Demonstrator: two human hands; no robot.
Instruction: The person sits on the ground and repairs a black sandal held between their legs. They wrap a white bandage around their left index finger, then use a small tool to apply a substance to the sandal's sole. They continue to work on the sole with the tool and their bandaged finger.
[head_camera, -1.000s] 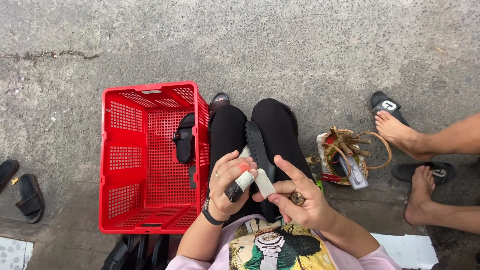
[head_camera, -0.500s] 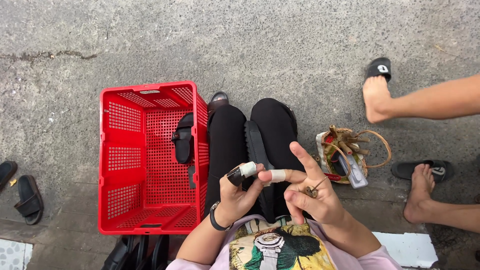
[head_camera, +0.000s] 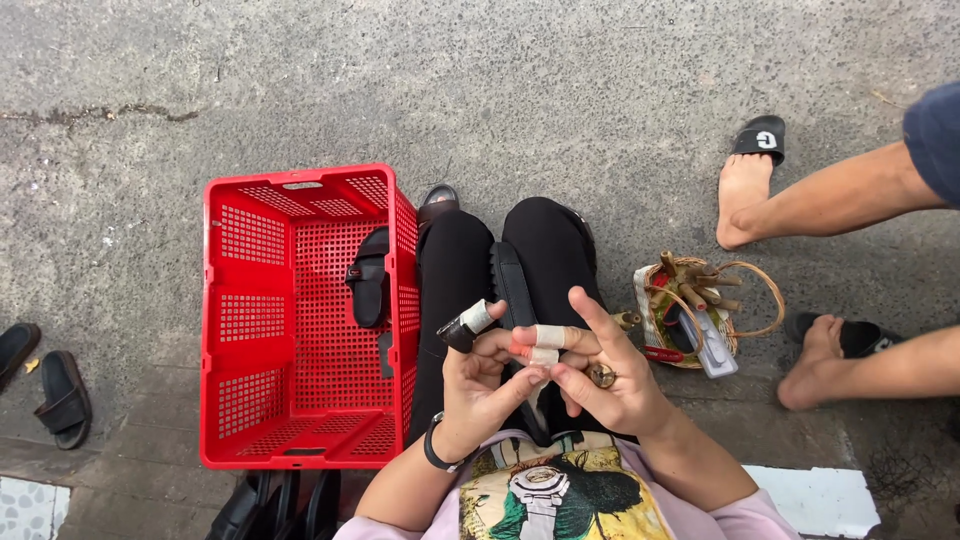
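Note:
My left hand (head_camera: 478, 378) grips a small dark tool with a pale taped band (head_camera: 465, 325), held over my lap. My right hand (head_camera: 605, 385) sits beside it, touching it, and pinches a small brown round piece (head_camera: 601, 375) between thumb and fingers. One finger (head_camera: 540, 340) between the hands is wrapped in pale tape. A black sandal strap (head_camera: 512, 285) lies between my knees, which are in black trousers. I cannot tell what the brown piece is.
A red plastic crate (head_camera: 215, 320) stands left of my legs with a black sandal (head_camera: 368, 275) inside. A woven basket (head_camera: 760, 300) of sticks and small items sits on the right. Another person's bare feet (head_camera: 742, 195) and a black slide (head_camera: 757, 135) are beyond it. Black sandals (head_camera: 62, 398) lie far left.
My hands rose off the sandal strap and drew together over my lap. The other person's raised foot came down onto the pavement beside the black slide.

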